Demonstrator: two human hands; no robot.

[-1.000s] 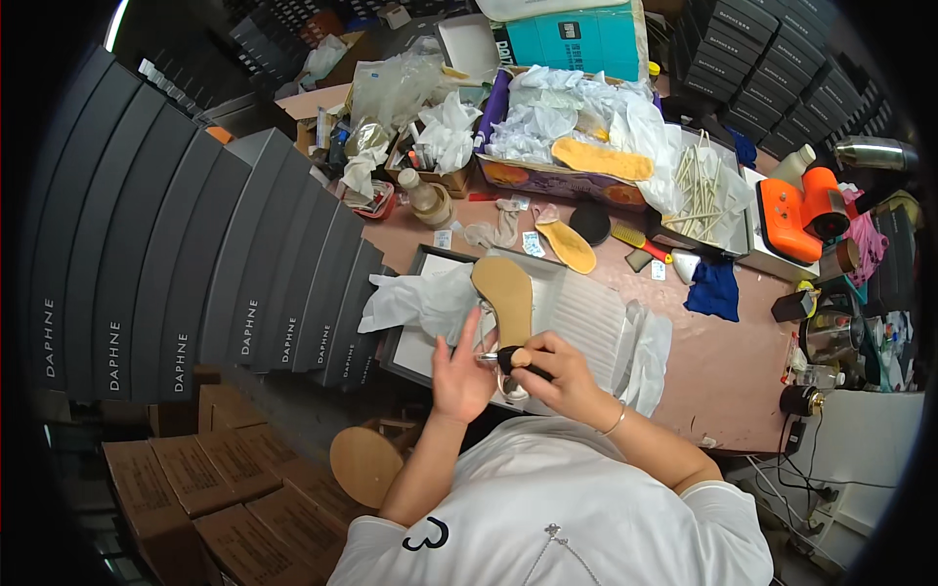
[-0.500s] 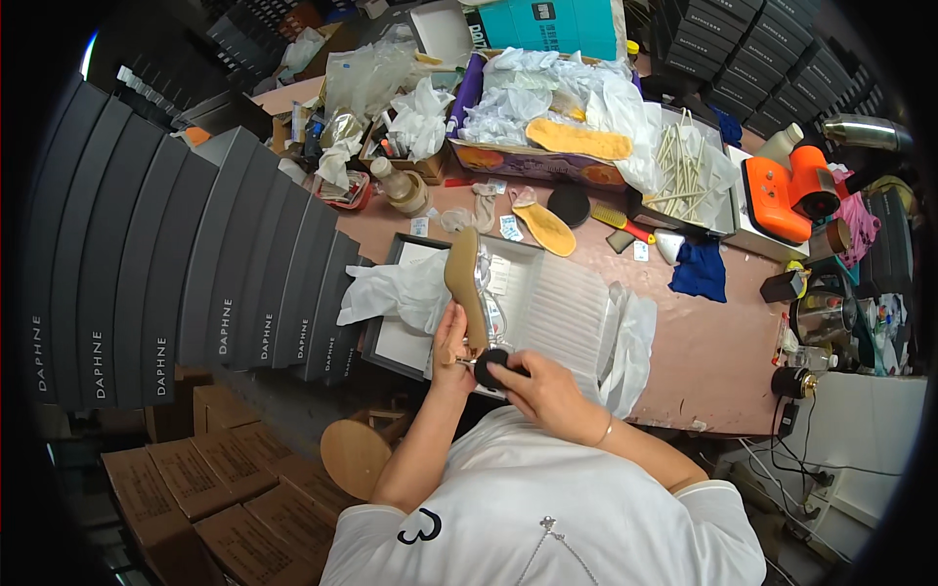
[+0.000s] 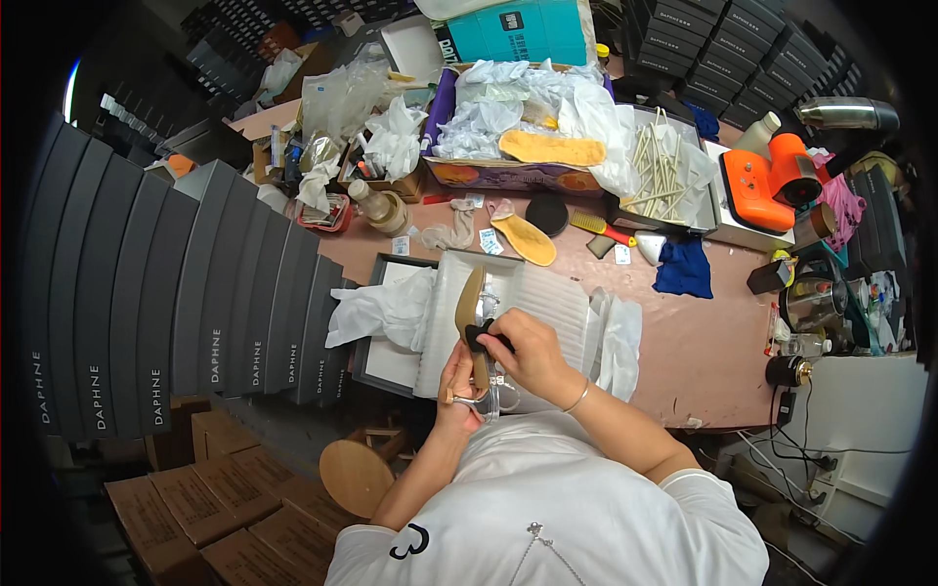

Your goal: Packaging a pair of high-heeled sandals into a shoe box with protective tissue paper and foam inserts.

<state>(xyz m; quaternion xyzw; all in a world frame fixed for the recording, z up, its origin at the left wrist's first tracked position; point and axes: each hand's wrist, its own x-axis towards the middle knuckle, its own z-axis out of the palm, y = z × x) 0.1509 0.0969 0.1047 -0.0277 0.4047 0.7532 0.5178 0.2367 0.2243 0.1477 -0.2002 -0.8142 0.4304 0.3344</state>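
My left hand (image 3: 455,386) is wrapped round a heeled sandal (image 3: 468,303), its tan sole turned up and clear straps showing at the side. Fingers of my right hand (image 3: 539,359) grip a small black sponge pad (image 3: 476,338), which touches the sole near its middle. Part of the pad is hidden by the fingers. Beneath the sandal lies an open grey shoe box (image 3: 373,382) with white tissue paper (image 3: 386,308) spilling over its left side. A ribbed white packing sheet (image 3: 552,317) spreads to the right.
Tall stacks of grey shoe boxes (image 3: 195,293) crowd the left. At the back stands a carton of crumpled paper (image 3: 508,176). A yellow insole (image 3: 528,240), a brush (image 3: 598,227), a blue cloth (image 3: 684,268) and an orange device (image 3: 752,190) occupy the table (image 3: 703,356).
The pad in my right hand has moved up the sandal's sole from its lower end. My left hand has drawn the sandal lower and turned it, showing a clear strap by the wrist.
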